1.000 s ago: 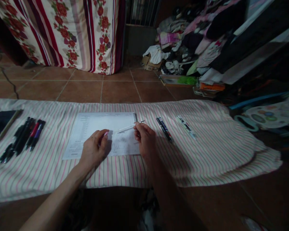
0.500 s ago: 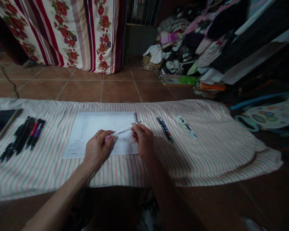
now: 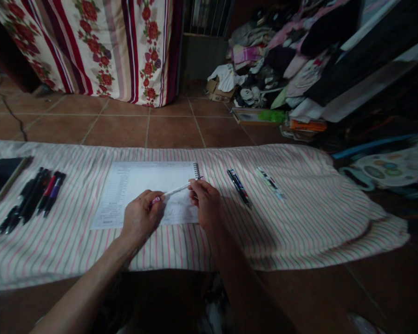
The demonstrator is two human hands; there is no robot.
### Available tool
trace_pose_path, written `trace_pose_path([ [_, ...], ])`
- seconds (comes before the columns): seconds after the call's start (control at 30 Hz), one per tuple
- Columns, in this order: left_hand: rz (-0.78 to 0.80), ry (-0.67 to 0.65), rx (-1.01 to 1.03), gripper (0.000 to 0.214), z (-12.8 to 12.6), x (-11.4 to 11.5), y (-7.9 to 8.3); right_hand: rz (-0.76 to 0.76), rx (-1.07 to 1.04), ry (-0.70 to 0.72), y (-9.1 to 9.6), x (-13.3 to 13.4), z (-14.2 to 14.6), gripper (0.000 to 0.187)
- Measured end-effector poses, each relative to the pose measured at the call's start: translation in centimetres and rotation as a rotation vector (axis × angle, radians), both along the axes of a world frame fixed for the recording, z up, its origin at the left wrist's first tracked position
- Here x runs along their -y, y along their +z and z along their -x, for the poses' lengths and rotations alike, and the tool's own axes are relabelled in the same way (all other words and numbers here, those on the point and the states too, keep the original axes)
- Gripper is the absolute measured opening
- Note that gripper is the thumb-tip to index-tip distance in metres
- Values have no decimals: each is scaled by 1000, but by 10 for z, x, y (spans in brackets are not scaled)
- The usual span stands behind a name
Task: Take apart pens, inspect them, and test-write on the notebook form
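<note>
Striped cloth [image 3: 299, 222] over tiled floor [image 3: 125, 130]; left hand [image 3: 139, 218] and right hand [image 3: 205, 204] fingers clamp one white pen [image 3: 176, 189] above notebook [image 3: 139, 178].

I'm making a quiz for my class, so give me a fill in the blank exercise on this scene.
The left hand and right hand hold one pen, whose end at the left hand is ____.
The notebook lies on a cloth patterned with ____.
The phone lies at the cloth's far ____ end.
Missing words: pink, stripes, left.

Phone [image 3: 2, 178], dark pens [image 3: 31, 199], clothes pile [image 3: 275, 60]
</note>
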State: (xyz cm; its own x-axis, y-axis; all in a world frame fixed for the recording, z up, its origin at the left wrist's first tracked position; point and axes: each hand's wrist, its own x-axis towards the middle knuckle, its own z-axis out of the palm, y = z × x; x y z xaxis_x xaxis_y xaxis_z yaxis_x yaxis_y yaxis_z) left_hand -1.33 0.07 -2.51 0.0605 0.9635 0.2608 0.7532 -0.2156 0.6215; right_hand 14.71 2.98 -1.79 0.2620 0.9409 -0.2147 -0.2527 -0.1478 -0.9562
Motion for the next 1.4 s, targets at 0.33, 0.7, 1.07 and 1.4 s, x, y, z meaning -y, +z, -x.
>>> trace_pose_path([
  [0.33, 65, 9, 29, 27, 1, 1, 2, 6, 8, -5, 0, 0, 1, 24],
  [0.7, 28, 23, 32, 26, 0, 1, 0, 5, -62, 69, -2, 0, 1, 29],
  [1.07, 77, 4, 50, 26, -9, 1, 3, -26, -18, 126, -8, 1, 8, 26],
  [1.4, 103, 13, -56, 28, -5, 2, 0, 7, -41, 21, -1, -2, -4, 30],
])
